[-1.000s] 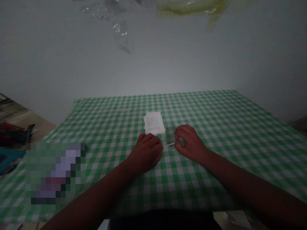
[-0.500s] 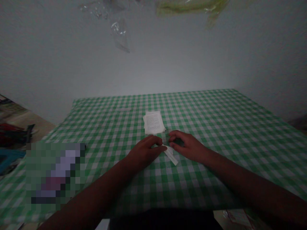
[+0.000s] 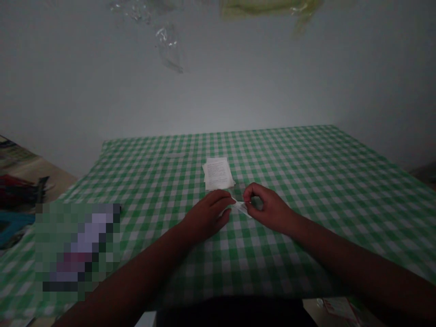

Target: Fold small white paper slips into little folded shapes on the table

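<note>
A small folded piece of white paper [image 3: 242,210] lies at an angle on the checked cloth between my hands. My right hand [image 3: 267,206] pinches its right side between thumb and forefinger. At its upper left end, the fingertips of my left hand [image 3: 207,211] touch the paper, while the left thumb stands apart with a gap below the fingers. Just beyond my hands is a short stack of printed paper sheets [image 3: 218,174], slightly fanned, with text on the top one.
A green and white checked tablecloth [image 3: 306,168] covers the table, which meets a pale wall [image 3: 238,91]. On the left lies a pixelated flat object [image 3: 88,240], its kind blurred out. Clear plastic [image 3: 170,45] and a yellow strip [image 3: 269,9] hang on the wall.
My right hand has closed its pinch onto the paper, which it was apart from before. My left thumb has come away from the fingers. The paper's lower end has shifted up.
</note>
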`<state>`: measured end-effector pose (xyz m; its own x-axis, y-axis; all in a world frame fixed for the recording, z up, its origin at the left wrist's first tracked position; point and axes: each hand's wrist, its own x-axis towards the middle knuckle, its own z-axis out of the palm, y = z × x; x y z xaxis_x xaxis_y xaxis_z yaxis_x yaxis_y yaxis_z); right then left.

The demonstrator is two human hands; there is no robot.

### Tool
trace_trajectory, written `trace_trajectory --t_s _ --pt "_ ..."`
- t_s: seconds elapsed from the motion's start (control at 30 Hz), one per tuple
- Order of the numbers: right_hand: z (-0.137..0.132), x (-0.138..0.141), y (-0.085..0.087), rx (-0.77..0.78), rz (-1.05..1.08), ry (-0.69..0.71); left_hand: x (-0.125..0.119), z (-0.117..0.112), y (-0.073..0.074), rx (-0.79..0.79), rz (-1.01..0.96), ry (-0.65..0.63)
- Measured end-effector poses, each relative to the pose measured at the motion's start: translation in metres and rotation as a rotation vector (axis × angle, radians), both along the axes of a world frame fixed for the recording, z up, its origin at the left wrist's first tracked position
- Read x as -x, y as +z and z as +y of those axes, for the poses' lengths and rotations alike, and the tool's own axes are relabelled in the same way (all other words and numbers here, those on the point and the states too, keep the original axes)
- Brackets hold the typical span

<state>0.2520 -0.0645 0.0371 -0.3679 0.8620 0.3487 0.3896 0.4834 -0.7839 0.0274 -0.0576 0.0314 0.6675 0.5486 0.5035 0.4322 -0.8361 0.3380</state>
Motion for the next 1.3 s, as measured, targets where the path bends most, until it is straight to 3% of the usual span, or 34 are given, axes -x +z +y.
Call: trace_trajectory --t_s 0.23,0.37,0.63,1.03,1.3 --pt "-0.001 0.001 0.002 -0.299 -0.143 0.041 0.0 0.006 -0.005 0.126 0.023 0.072" --pt "-0.001 0.002 0.0 -0.389 -0.157 0.045 0.0 0.008 -0.006 0.147 0.073 0.108" --pt "0.001 0.002 -0.004 -0.421 -0.193 0.039 -0.002 0.004 -0.003 0.085 0.006 0.152" --pt "0.004 0.011 -0.011 -0.369 -0.255 0.118 -0.002 0.01 -0.007 0.145 0.039 0.121" --pt "0.008 0.005 -0.016 -0.323 -0.289 0.085 0.0 0.016 -0.014 0.183 0.058 0.117"
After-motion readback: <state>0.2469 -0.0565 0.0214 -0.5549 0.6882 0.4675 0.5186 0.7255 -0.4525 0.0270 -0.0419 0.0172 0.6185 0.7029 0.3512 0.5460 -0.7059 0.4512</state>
